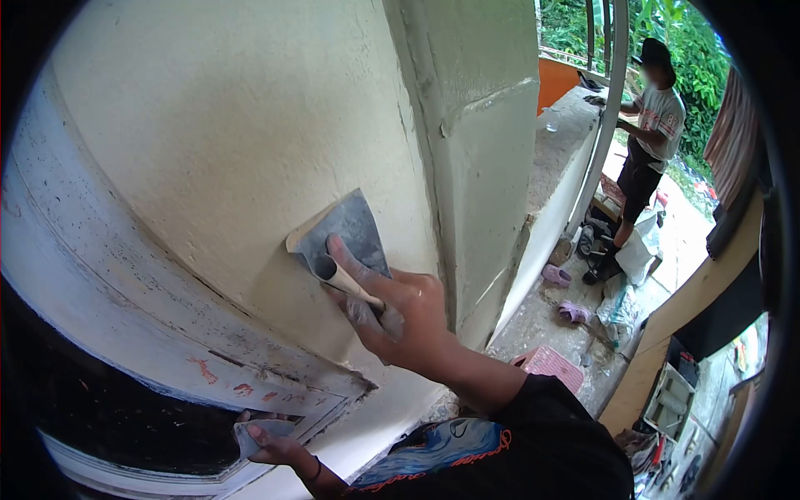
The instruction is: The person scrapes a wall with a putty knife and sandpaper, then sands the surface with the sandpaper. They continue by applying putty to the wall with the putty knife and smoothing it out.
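Note:
My right hand [408,312] grips a putty knife [357,227] by its handle, with the index finger laid along the grey, smeared blade. The blade lies against the cream wall [250,125]. Whitish paste coats the fingers of that hand. Lower down, near the white window frame [275,400], my left hand [279,450] is closed around a flat greyish-white plate [250,437] with its thumb on top. Whether that plate is a second putty knife I cannot make out.
A person [658,125] stands at the right by a ledge [567,142] and a post. Pink clogs [575,312], a pink basket [550,367] and white sacks [642,250] are on the floor. A wall corner [442,167] juts right of the knife.

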The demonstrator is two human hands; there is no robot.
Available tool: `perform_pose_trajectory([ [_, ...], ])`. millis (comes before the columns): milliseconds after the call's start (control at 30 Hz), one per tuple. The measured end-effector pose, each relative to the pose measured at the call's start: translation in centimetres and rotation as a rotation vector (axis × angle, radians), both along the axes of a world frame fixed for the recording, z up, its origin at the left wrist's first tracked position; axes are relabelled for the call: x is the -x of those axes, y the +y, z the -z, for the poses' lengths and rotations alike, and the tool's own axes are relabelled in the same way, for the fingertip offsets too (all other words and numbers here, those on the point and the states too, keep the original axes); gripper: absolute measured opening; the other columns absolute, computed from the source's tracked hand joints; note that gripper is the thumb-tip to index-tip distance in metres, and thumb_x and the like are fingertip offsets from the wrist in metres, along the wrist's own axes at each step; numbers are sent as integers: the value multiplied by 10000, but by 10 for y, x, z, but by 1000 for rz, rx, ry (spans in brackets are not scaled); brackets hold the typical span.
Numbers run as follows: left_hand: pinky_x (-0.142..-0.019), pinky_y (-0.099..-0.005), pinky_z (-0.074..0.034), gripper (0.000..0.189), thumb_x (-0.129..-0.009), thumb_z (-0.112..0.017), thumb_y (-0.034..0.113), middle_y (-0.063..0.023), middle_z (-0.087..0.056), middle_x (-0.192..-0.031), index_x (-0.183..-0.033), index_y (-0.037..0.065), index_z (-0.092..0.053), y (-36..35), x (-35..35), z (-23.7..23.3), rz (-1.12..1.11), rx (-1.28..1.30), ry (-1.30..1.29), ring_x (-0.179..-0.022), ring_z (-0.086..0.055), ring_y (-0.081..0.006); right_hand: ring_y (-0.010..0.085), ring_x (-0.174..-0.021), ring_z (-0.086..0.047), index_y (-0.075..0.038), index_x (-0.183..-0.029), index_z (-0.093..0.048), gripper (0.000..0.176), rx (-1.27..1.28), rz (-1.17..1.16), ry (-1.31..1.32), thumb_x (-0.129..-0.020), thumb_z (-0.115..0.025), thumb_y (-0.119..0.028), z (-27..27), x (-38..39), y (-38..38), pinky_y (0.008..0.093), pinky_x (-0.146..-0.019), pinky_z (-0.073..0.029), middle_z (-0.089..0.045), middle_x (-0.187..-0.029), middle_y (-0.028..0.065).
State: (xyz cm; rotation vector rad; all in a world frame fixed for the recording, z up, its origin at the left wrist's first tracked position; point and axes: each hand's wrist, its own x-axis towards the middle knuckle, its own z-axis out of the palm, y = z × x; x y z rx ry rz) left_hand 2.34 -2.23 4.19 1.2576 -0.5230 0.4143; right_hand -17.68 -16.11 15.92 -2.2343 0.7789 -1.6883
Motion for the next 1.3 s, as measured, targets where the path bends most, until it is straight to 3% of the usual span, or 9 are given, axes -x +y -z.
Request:
perform_pose_trajectory([
  [100,-470,-273,-453,565,-816,-535,498,-124,-524,-778,-948,-52,-518,0,-5,5,-50,-14,-70,-599,-537,-191,256,-503,-591,-170,-1275,-483,633,-99,-7,-20,-673,-674,-125,-4,2,3,317,-479,-472,-609,-656,119],
  [233,-513,-265,-433,540,-838,-502,486,-104,-522,-755,-941,-44,-525,0,0,5,14,-18,23,-607,-524,-180,263,-534,-608,-181,-1245,-516,555,51,1,-180,-713,-670,-158,29,-8,-3,311,-461,-443,-615,-660,146],
  [333,-497,-262,-428,533,-838,-504,480,-97,-517,-728,-940,-42,-524,0,-7,10,-24,-21,-62,-595,-520,-178,269,-445,-537,-152,-1242,-517,517,-77,58,-81,-744,-658,-177,-6,7,-9,324,-431,-406,-565,-574,132],
  [367,-497,-262,-428,533,-838,-504,480,-97,-517,-728,-940,-42,-524,-1,-6,10,-22,-31,-58,-595,-520,-178,268,-419,-499,-150,-1237,-522,502,-59,34,-206,-754,-653,-181,-12,6,-20,336,-421,-387,-543,-551,131],
  [533,-480,-258,-435,556,-819,-526,503,-90,-508,-702,-960,-35,-513,0,0,9,7,31,17,-581,-514,-166,268,-481,-565,-142,-1228,-532,534,-36,32,-166,-714,-679,-145,44,-6,2,304,-457,-438,-574,-580,128],
  [733,-470,-259,-449,548,-810,-548,494,-67,-490,-677,-975,-26,-500,1,-3,7,65,21,28,-575,-509,-156,257,-483,-575,-156,-1205,-555,515,-112,110,-79,-705,-678,-137,6,14,-7,295,-459,-442,-581,-579,107],
  [933,-463,-260,-466,542,-813,-551,485,-49,-483,-658,-991,-25,-505,-2,2,6,84,56,33,-570,-504,-146,245,-444,-537,-184,-1170,-586,491,-49,88,-198,-693,-699,-169,63,-3,-8,302,-449,-428,-570,-560,85],
  [1100,-460,-262,-472,542,-812,-554,486,-62,-503,-670,-989,-25,-512,-1,5,0,79,19,45,-583,-521,-149,218,-457,-548,-212,-1163,-591,512,-78,126,-127,-671,-733,-187,29,12,-19,301,-454,-426,-581,-583,84],
  [1300,-450,-247,-471,545,-808,-561,490,-58,-506,-646,-986,-23,-517,-3,2,3,51,42,28,-563,-522,-143,209,-504,-578,-203,-1145,-602,498,51,84,-216,-667,-734,-163,95,-5,-13,297,-460,-432,-607,-629,87],
])
